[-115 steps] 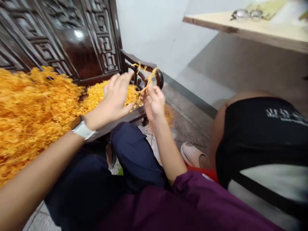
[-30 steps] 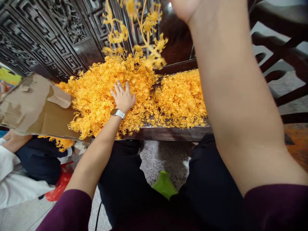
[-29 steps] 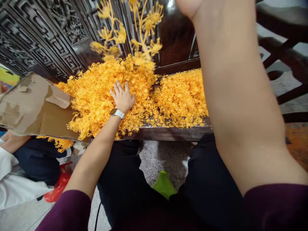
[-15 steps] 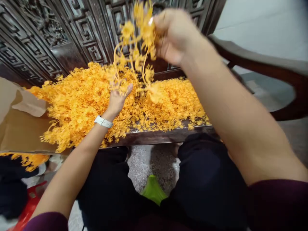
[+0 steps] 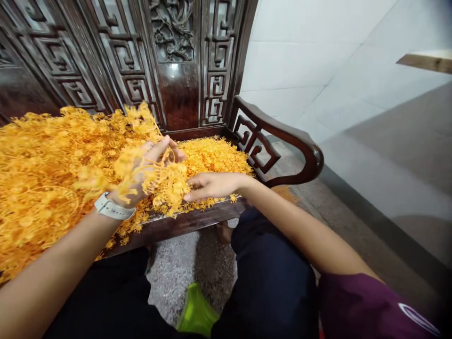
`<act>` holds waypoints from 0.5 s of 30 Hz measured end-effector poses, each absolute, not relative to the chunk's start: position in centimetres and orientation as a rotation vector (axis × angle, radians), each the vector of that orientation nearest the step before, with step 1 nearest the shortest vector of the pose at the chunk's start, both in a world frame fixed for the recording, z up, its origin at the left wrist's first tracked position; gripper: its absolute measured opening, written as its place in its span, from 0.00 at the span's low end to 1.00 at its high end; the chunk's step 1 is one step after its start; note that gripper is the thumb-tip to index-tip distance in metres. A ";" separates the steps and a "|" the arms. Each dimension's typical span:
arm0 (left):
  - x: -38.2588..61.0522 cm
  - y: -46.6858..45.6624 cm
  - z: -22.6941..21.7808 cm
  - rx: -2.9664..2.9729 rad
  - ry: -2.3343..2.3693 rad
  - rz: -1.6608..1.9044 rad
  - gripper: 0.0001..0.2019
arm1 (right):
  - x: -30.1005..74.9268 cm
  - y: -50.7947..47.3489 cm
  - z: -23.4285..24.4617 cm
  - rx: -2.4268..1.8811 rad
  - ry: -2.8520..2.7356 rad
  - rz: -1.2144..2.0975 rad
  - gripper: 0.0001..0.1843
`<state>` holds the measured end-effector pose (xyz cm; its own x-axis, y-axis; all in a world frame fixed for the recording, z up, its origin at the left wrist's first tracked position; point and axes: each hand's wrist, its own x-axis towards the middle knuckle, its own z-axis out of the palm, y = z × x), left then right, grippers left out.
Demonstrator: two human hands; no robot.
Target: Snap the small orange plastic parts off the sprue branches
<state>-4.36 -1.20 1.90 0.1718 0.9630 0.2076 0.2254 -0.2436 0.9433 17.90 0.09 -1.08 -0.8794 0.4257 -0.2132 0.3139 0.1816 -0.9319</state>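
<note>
My left hand (image 5: 152,157), with a pale watch strap at the wrist, is closed around the stems of a yellow plastic flower spray (image 5: 171,181). Thin stems and flower heads drape over its palm and wrist, partly blurred. From the right, my right hand (image 5: 217,184) reaches in with its fingertips closed on the edge of that spray; the exact grip is partly hidden by the flowers. Under and left of my left hand lies a big heap of yellow sprays (image 5: 45,165). Behind my hands, small yellow flower pieces (image 5: 215,155) are piled on the bench.
The dark wooden bench (image 5: 169,225) has a carved openwork back (image 5: 178,94) and a curved armrest (image 5: 289,136) at the right. Between my knees, below the seat edge, is a bright green object (image 5: 196,310). A white wall (image 5: 300,56) stands beyond the armrest.
My right hand has come down from high above the heap to the spray beside my left hand. The view has swung right, bringing the armrest and wall into sight and leaving the cardboard box out.
</note>
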 end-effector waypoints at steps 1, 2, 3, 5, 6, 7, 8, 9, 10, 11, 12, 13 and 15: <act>-4.0 -1.2 1.7 1.604 1.148 1.113 0.19 | 18.8 0.5 -0.8 -0.758 -2.453 1.691 0.16; -3.6 -1.1 1.4 1.574 1.132 1.087 0.17 | 19.6 0.9 -0.5 -0.807 -2.489 1.575 0.13; -3.4 -1.0 1.1 1.565 1.132 1.057 0.15 | 20.4 1.2 -0.3 -0.871 -2.434 1.485 0.12; -3.1 -0.7 0.3 1.668 1.192 0.955 0.15 | 21.5 1.4 -0.1 -0.981 -2.085 1.417 0.09; -3.0 -0.5 -0.1 1.750 1.223 0.889 0.16 | 21.8 1.3 0.0 -0.996 -1.857 1.419 0.09; -3.0 -0.4 -0.5 1.842 1.249 0.819 0.17 | 21.9 1.2 0.0 -0.985 -1.644 1.427 0.11; -3.0 -0.3 -0.9 1.930 1.274 0.758 0.19 | 21.8 1.0 0.1 -0.961 -1.473 1.435 0.13; -3.1 -0.2 -1.3 2.014 1.298 0.699 0.20 | 21.6 0.8 0.1 -0.935 -1.361 1.444 0.16; -3.2 -0.2 -1.6 2.089 1.319 0.641 0.20 | 21.4 0.7 0.2 -0.915 -1.304 1.452 0.18; -3.3 -0.3 -1.8 2.157 1.338 0.582 0.20 | 21.1 0.5 0.2 -0.910 -1.288 1.460 0.19; -3.4 -0.4 -2.0 2.217 1.355 0.529 0.19 | 20.9 0.4 0.2 -0.923 -1.296 1.472 0.20; -3.6 -0.5 -2.1 2.265 1.368 0.486 0.19 | 20.6 0.3 0.0 -0.951 -1.317 1.486 0.21; -3.8 -0.9 -2.2 2.328 1.382 0.414 0.18 | 20.1 0.3 -0.5 -1.028 -1.355 1.501 0.24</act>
